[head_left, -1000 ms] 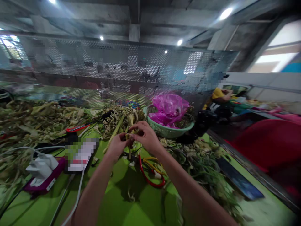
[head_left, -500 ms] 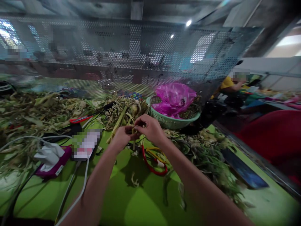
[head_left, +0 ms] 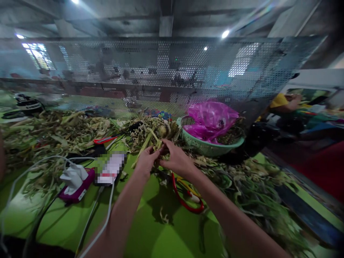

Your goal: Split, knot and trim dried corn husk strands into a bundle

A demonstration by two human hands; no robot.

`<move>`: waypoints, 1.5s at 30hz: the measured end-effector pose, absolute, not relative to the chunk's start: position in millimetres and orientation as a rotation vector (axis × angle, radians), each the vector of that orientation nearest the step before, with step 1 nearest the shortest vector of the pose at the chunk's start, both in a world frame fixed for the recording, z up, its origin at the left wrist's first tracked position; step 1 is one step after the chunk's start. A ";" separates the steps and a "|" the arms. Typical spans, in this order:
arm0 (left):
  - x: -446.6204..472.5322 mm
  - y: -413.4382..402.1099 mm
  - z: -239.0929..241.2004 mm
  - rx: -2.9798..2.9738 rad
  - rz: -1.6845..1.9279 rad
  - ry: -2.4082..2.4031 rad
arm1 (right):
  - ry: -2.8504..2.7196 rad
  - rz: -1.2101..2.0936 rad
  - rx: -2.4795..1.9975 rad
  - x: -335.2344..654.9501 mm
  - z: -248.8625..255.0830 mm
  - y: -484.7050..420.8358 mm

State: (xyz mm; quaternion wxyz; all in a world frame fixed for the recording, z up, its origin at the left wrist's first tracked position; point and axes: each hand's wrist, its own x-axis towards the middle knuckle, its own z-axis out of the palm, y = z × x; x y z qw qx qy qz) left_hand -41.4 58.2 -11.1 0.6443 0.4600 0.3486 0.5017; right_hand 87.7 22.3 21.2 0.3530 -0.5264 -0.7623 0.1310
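Close together over the green table (head_left: 150, 240), my left hand (head_left: 146, 161) and my right hand (head_left: 176, 157) both pinch a yellowish-green dried leaf strip (head_left: 154, 135). A bent length of it shows above the fingertips; the part between the fingers is mostly hidden. Behind the hands lies a heap of dried plant pieces (head_left: 142, 132). Just below my right hand, partly behind the forearm, rests a red-handled cutting tool (head_left: 188, 206) with a yellow-handled one (head_left: 188, 186) beside it.
A light green basket (head_left: 209, 147) with a pink plastic bag (head_left: 212, 120) stands behind on the right. To the left are a phone (head_left: 111, 170), a purple box with white plugs (head_left: 77, 190), cables and a red cutter knife (head_left: 104, 139). A perforated metal screen (head_left: 120, 79) runs across the back.
The view has turned slightly left and up, so things sit lower and further right. My hands stay together, and more of the leaf strip now shows bent above the fingers.
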 end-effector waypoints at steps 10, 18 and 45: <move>-42.7 51.6 -4.3 1.219 1.055 0.783 | -1.947 0.201 -1.474 96.8 17.8 29.8; -45.9 62.2 -9.6 1.400 1.130 0.716 | -1.829 0.351 -1.397 102.3 16.0 32.7; -53.2 55.5 0.5 1.387 1.007 0.686 | -2.005 0.179 -1.361 96.3 22.5 26.8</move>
